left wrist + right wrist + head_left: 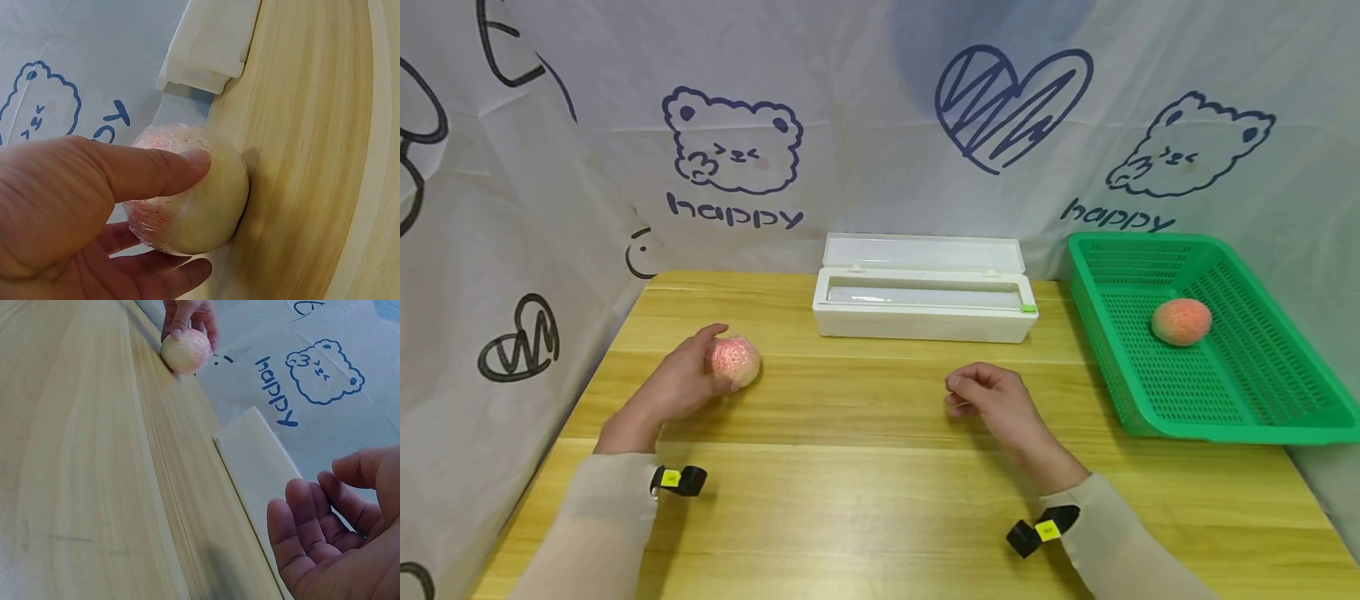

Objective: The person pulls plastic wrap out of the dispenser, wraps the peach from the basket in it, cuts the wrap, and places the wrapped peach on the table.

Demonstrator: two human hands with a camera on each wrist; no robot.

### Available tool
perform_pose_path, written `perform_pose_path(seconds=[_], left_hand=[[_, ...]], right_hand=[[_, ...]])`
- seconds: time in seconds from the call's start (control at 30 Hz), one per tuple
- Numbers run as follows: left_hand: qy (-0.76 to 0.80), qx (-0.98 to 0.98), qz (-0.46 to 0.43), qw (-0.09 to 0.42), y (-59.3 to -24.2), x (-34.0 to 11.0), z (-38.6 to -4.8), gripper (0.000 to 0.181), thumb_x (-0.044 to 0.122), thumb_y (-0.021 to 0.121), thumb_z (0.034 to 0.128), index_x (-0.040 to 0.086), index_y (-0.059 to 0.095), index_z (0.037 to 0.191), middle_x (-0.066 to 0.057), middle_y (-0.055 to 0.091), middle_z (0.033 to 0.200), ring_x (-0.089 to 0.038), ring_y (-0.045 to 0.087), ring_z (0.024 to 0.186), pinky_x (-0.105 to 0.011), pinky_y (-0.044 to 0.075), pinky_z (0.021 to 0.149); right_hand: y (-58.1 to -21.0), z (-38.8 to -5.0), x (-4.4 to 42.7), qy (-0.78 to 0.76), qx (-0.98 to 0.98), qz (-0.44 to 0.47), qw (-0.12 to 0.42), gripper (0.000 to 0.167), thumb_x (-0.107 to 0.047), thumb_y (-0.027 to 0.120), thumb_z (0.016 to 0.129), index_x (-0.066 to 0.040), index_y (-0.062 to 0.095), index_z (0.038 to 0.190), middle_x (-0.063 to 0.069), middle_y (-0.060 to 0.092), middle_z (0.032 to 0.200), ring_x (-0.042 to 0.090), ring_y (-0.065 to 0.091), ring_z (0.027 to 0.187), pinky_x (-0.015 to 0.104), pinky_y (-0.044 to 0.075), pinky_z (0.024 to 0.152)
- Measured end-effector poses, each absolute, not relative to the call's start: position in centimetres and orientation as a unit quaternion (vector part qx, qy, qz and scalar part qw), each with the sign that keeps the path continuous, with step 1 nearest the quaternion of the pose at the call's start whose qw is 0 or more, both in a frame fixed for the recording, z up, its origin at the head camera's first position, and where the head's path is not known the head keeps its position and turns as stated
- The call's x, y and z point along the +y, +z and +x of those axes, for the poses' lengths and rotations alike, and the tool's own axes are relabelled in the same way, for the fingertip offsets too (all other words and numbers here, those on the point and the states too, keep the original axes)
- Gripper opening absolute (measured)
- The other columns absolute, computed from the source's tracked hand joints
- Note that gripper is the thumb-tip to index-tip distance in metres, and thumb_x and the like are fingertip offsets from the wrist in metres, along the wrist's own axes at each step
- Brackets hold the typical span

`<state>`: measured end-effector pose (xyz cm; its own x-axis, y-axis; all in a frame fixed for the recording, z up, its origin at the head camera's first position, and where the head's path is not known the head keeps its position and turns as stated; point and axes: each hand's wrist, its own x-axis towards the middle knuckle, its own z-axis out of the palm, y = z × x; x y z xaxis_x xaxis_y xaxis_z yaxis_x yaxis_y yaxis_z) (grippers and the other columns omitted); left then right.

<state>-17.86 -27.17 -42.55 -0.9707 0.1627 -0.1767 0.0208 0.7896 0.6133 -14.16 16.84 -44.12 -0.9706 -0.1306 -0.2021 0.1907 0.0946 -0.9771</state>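
On the left side of the table, my left hand (679, 382) grips a pink and cream peach (737, 362). Shiny, crinkled clear film covers the peach in the left wrist view, with the thumb (162, 172) across it and the fingers curled underneath. My right hand (997, 402) hovers over the table right of centre, its fingers loosely curled around nothing. Behind it stands a long white cling film dispenser (925, 323), its lid (922, 252) raised and a roll (917, 297) visible inside.
A green plastic basket (1120, 392) stands at the right, holding another peach (1182, 322). The wooden table (850, 500) meets a white curtain (865, 150) with drawings at the back and left side.
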Motion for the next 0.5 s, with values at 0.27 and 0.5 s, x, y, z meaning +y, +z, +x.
perform_pose_path(seconds=[0.27,0.5], left_hand=[[0.328,0.936,0.054,0.111,-42.31,-26.95,-17.82,0.099,0.013,0.083,0.0881,-0.005,0.021,0.163,-0.040,0.042,0.150,-0.052,0.052,0.130,-0.067,0.043,0.110],[0.332,0.935,0.049,0.115,-42.15,-26.58,-17.68,0.098,0.033,0.081,0.0933,-0.001,0.023,0.164,-0.038,0.037,0.154,-0.050,0.050,0.132,-0.068,0.041,0.112]], right_hand=[[-44.04,-14.28,16.94,-0.669,0.734,0.024,0.117,0.028,-0.011,0.061,0.107,0.015,0.064,0.118,0.018,0.072,0.102,0.021,0.073,0.090,0.036,0.064,0.082],[-43.82,-14.73,17.34,-0.662,0.741,0.031,0.109,0.029,-0.010,0.060,0.107,0.016,0.063,0.120,0.018,0.072,0.103,0.018,0.072,0.088,0.036,0.064,0.082]])
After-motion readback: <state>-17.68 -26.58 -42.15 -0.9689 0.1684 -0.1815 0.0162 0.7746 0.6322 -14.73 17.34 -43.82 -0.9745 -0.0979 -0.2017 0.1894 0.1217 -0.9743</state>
